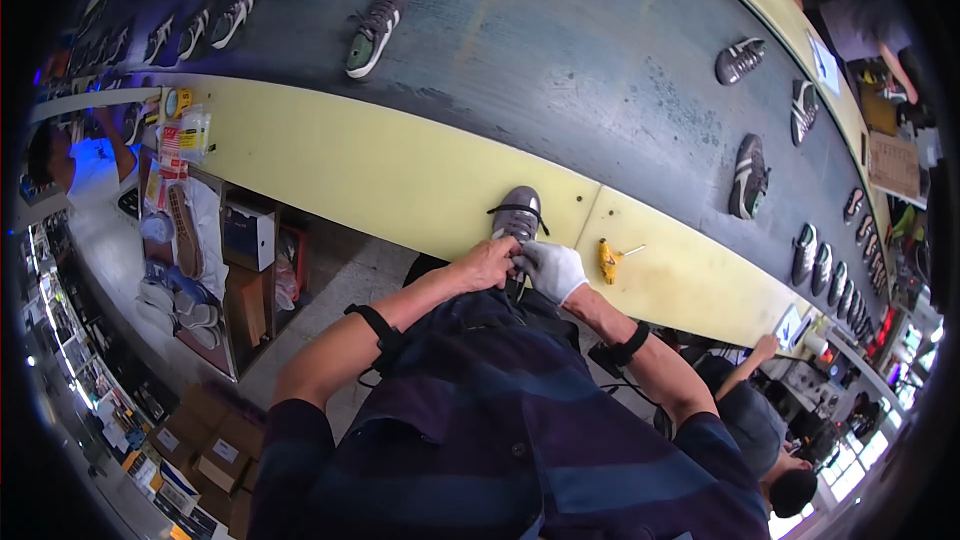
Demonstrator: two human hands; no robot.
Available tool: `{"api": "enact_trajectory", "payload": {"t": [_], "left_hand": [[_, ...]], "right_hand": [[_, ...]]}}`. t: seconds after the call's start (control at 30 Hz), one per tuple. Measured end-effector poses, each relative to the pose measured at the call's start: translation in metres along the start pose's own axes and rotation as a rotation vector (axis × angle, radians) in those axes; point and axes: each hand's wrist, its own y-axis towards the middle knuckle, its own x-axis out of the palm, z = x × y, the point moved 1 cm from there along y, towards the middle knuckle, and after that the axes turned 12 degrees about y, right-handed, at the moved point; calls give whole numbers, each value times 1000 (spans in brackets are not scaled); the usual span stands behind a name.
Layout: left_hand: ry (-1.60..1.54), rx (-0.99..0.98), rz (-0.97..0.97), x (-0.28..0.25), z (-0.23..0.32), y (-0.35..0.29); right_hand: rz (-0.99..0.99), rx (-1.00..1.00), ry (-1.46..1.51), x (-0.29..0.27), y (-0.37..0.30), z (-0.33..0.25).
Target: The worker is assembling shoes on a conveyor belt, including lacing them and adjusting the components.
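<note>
A grey sneaker stands on the pale yellow bench ledge, toe pointing away from me. A black lace lies loose across its toe. Both hands meet over the opening end of the sneaker and cover it. My left hand is bare, its fingers closed in a pinch at the laces. Beside it my right hand, in a white glove, pinches at the same spot. Dark strands show just below the fingers; their exact grip is partly hidden. To the right lies a yellow-handled tool with a thin metal shaft.
Beyond the ledge runs a wide dark conveyor belt carrying several sneakers, among them one grey sneaker upper left and another at right. Shelving with boxes stands at left. A co-worker is at lower right.
</note>
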Motion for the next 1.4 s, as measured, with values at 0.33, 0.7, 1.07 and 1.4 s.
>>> {"api": "enact_trajectory", "payload": {"t": [0.33, 0.7, 1.07, 1.4], "left_hand": [[150, 156, -27, 1, 4, 3], [298, -7, 17, -8, 38, -18], [584, 368, 324, -21, 86, -80], [571, 305, -40, -20, 96, -81]], "right_hand": [[15, 354, 609, -2, -21, 3], [184, 319, 826, -66, -45, -19], [427, 436, -335, -40, -93, 133], [416, 107, 233, -19, -57, 45]]}}
